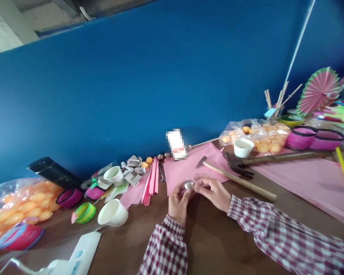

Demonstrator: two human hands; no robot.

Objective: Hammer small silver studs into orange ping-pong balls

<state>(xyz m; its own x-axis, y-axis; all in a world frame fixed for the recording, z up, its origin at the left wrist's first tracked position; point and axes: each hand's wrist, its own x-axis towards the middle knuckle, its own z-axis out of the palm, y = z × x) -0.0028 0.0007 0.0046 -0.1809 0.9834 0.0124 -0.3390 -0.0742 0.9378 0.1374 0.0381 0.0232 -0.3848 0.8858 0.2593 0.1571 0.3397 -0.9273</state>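
A small, shiny silver ball (189, 185) sits between the thumb and fingers of my left hand (177, 200), just above the table. My right hand (215, 193) is right beside it. Its thumb and fingertips come together at the ball's right side, and whether they grip the ball or some small piece there is hard to make out. Beneath and beyond both hands lies a pink paper sheet (174, 173). A hammer with a wooden handle (240, 179) rests across the sheet's right side, close to my right hand.
A second, larger hammer (283, 157) lies farther right, near a white cup (243, 148) and a bag of orange balls (271, 137). To the left stand a white paper cup (113, 212), folded pink strips (151, 181) and a power strip (84, 248). A blue partition (132, 84) closes off the back.
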